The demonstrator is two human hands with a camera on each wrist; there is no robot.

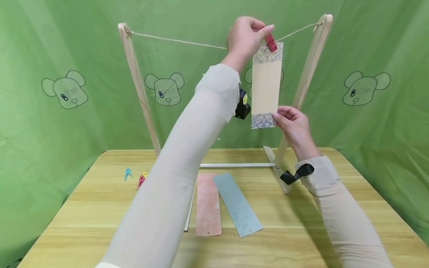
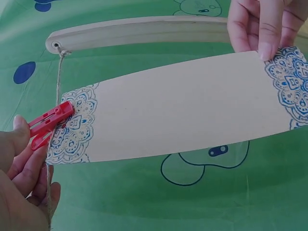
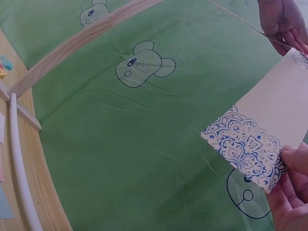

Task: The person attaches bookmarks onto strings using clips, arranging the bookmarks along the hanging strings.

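A cream paper card (image 1: 265, 87) with blue lace patterning at both ends hangs upright by the twine (image 1: 177, 40). At its top edge sits a red clothespin (image 1: 271, 42), its jaws over the card and the twine. My left hand (image 1: 244, 39) pinches the handles of that clothespin between thumb and fingers, as the left wrist view shows with the red clothespin (image 2: 52, 119). Low on the card's right edge, my right hand (image 1: 295, 124) pinches the patterned end (image 3: 248, 144) between thumb and fingers.
Wooden posts (image 1: 139, 83) (image 1: 313, 63) hold the twine, joined low by a white rod (image 1: 238, 165). On the table lie a pink card (image 1: 208, 208), a blue-grey card (image 1: 238, 204), a blue clothespin (image 1: 128, 174) and a pink clothespin (image 1: 141, 181), the last partly behind my left sleeve.
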